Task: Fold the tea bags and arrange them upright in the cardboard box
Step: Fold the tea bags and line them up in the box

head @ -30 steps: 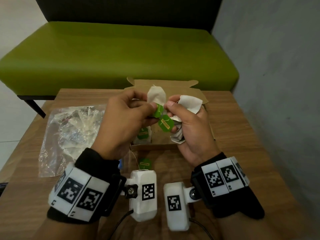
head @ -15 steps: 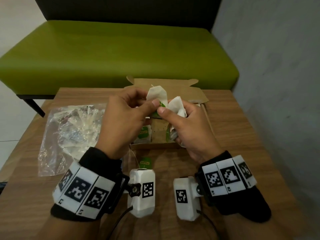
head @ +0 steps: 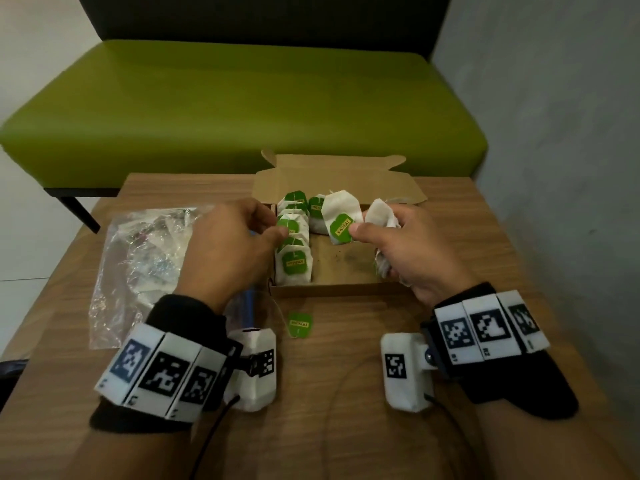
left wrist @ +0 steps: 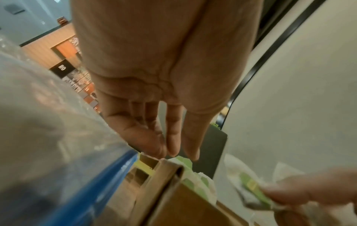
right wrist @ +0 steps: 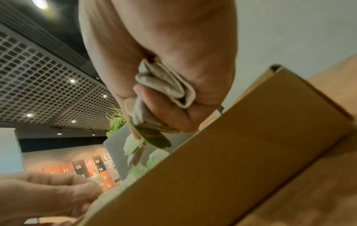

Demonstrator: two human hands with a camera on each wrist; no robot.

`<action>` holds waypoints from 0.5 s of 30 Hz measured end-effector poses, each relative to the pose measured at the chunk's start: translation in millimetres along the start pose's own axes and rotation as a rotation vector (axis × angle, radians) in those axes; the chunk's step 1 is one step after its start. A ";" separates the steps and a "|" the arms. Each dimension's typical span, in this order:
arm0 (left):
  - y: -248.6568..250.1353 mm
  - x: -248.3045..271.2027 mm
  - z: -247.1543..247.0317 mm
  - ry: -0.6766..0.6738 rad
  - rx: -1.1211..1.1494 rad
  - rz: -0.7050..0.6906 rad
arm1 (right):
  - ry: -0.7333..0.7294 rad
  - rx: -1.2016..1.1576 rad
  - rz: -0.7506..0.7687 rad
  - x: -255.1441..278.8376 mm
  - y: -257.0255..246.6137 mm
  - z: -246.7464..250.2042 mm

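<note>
The open cardboard box [head: 329,289] lies mid-table with a row of several folded tea bags [head: 293,263] standing upright along its left side. My right hand [head: 358,228] pinches one folded white tea bag [head: 337,211] by its green tag over the box's middle. More crumpled tea bags [head: 381,216] are bunched in its palm, and they show clearly in the right wrist view [right wrist: 166,87]. My left hand [head: 277,225] hovers at the box's left wall beside the row. Its fingers [left wrist: 173,146] are straight and hold nothing.
A clear plastic bag [head: 145,258] with a blue strip [head: 247,306] lies left of the box. A loose green tag [head: 299,323] on a string lies on the table in front of the box. A green bench [head: 242,105] stands behind, a grey wall to the right.
The hands have parted. My left hand let go of the tea bag and dropped left to the box's side. My right hand keeps the folded bag, now over the box.
</note>
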State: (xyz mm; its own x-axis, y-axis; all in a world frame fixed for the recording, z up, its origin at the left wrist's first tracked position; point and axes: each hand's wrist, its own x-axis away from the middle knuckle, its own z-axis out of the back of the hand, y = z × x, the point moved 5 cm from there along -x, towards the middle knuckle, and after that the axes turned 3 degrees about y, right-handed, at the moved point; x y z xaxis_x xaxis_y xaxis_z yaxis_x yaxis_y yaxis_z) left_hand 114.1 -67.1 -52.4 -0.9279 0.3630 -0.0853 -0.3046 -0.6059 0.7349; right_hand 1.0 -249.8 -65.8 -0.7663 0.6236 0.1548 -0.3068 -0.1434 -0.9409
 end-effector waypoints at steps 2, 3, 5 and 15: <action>-4.6 -0.3 -5.4 -0.057 -0.002 0.032 | -0.019 0.073 -0.010 -5.3 2.2 -7.1; -5.7 -0.3 -6.3 -0.069 -0.008 0.034 | -0.035 0.116 -0.011 -8.5 2.3 -12.3; -5.9 -0.2 -6.1 -0.071 -0.017 0.033 | -0.068 0.205 -0.025 -15.6 2.1 -22.6; -7.7 -0.2 -6.0 -0.111 0.044 0.049 | -0.055 0.486 -0.117 -37.0 6.5 -34.0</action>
State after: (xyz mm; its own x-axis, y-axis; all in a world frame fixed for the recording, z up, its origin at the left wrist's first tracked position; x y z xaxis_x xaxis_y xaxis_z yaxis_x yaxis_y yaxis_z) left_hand 115.2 -66.8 -62.1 -0.9113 0.4111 0.0245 -0.2473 -0.5939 0.7656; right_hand 46.5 -247.6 -87.9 -0.7358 0.6171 0.2789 -0.6097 -0.4246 -0.6693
